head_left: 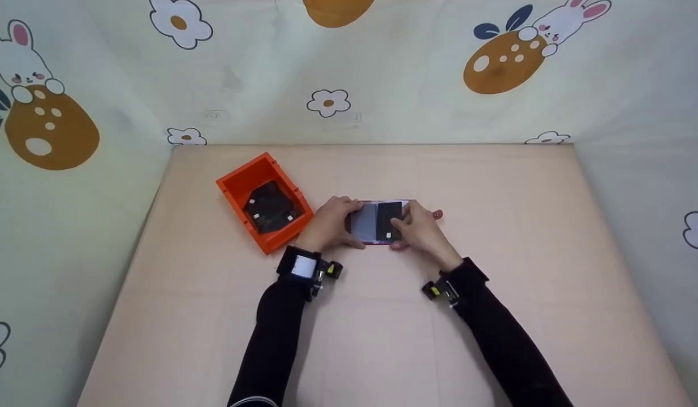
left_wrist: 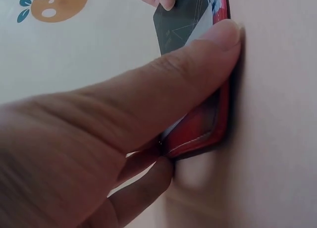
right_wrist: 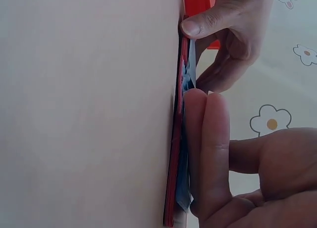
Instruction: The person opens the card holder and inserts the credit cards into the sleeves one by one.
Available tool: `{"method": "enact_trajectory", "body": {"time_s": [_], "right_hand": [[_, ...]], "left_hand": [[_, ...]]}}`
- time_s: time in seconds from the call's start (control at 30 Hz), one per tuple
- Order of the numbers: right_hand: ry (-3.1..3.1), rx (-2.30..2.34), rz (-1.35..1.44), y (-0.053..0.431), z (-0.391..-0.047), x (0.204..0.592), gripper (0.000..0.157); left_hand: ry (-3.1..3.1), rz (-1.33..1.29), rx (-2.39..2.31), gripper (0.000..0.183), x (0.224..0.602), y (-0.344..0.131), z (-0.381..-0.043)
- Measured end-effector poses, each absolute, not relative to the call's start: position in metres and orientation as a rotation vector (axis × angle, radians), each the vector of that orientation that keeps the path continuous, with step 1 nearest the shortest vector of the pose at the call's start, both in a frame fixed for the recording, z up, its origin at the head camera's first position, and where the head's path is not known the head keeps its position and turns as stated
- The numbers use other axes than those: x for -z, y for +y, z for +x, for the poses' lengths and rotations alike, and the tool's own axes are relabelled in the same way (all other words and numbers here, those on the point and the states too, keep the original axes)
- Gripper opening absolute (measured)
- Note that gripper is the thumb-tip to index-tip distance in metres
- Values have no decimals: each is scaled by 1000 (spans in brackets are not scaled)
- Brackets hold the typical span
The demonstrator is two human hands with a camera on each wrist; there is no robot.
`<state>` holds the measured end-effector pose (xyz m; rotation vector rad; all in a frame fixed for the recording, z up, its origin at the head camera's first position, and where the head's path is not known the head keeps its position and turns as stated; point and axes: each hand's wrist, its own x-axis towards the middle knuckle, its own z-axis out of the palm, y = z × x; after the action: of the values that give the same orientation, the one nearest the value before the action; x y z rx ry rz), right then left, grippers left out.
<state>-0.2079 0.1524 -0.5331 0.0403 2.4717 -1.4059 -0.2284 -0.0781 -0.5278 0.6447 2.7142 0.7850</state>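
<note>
A red-edged card holder (head_left: 363,222) with a clear sleeve lies open on the table in the head view. My left hand (head_left: 329,222) grips its left end, thumb at the near edge and fingers at the far edge. In the left wrist view that thumb lies across the red border (left_wrist: 224,114). Over the holder's right part is a black card (head_left: 387,221) with a small white mark. My right hand (head_left: 425,230) pinches this card by its right side, thumb on top. The right wrist view shows the holder's red edge (right_wrist: 173,173) side-on, partly behind my fingers.
An orange box (head_left: 236,195) stands at an angle just left of my left hand, with several black cards (head_left: 271,208) inside. A reddish rounded tab (head_left: 438,215) sticks out beyond my right hand. Patterned cloth (head_left: 258,85) hangs behind the table.
</note>
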Motion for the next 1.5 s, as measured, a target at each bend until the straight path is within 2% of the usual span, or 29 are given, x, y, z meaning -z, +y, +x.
{"method": "enact_trajectory", "body": {"time_s": [0.47,0.8,1.33,1.5], "right_hand": [[2550,1461,10,146,-214,532,24],[2674,1300,25,148,-211,530,43],[2493,1408,118,146,-213,529,50],[2467,1468,79,146,-212,530,47]], "left_hand": [[2730,655,-816,85,529,-79,-229],[2746,645,-837,87,531,-77,-229],[2758,608,-826,85,532,-77,-228],[2754,617,-821,85,532,-77,-229]]}}
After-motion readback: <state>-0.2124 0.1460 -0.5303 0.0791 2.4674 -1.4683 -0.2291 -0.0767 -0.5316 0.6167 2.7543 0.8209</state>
